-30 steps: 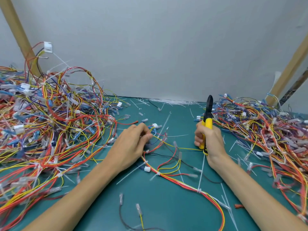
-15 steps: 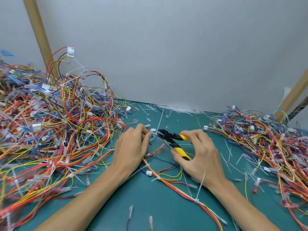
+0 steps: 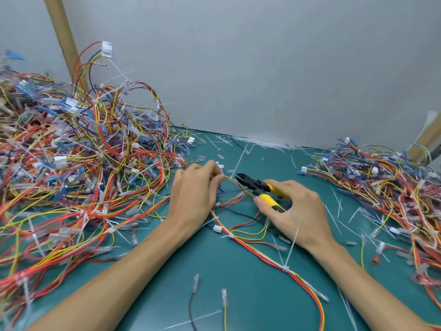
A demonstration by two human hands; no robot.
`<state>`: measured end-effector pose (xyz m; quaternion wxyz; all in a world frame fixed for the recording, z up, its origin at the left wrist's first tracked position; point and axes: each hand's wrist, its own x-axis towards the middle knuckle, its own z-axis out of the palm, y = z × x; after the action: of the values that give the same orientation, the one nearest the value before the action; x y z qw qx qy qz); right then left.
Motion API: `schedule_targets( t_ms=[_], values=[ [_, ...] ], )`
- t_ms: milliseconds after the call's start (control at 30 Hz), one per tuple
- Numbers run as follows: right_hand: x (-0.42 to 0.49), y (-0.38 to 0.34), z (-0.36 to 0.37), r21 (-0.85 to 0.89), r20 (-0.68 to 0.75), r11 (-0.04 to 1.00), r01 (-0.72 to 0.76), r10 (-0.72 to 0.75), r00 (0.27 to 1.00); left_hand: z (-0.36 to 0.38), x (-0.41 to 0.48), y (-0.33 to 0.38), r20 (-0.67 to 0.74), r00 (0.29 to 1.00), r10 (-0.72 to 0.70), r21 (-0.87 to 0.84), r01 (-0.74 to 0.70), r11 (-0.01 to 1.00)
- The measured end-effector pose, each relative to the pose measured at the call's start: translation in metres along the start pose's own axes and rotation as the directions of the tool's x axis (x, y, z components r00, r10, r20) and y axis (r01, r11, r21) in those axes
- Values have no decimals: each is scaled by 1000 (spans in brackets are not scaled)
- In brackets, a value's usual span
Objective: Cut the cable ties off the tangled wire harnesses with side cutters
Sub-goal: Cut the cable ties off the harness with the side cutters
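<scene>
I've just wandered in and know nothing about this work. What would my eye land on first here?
First, the huge tangle of red, yellow and blue wire harnesses heaped on the left, with a lower pile on the right. Between them, on the green mat, the right hand grips yellow-handled side cutters, their black nose aimed at the loose harness the left hand pinches.

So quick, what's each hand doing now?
Left hand: pinching the wires.
Right hand: holding the cutters.
</scene>
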<state>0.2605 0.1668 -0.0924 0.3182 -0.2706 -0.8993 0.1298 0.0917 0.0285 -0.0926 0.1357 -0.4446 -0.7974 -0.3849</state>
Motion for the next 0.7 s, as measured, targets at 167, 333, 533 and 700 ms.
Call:
schedule_targets(
  t_ms=[167, 333, 533, 700],
  values=[
    [0, 0, 0, -24, 11, 1000, 0, 0, 1000, 0, -1, 0, 12, 1000, 15, -2, -15, 1000],
    [0, 1, -1, 5, 49, 1000, 29, -29, 998, -2, -2, 4, -6, 996, 88, 32, -87, 996],
    [0, 2, 0, -38, 63, 994, 99, -97, 993, -1, -2, 1, -3, 992, 125, -2, -125, 992],
    [-1, 2, 1, -96, 46, 986, 135, -131, 990, 2, -2, 0, 17, 993, 116, -55, -115, 992]
  ],
)
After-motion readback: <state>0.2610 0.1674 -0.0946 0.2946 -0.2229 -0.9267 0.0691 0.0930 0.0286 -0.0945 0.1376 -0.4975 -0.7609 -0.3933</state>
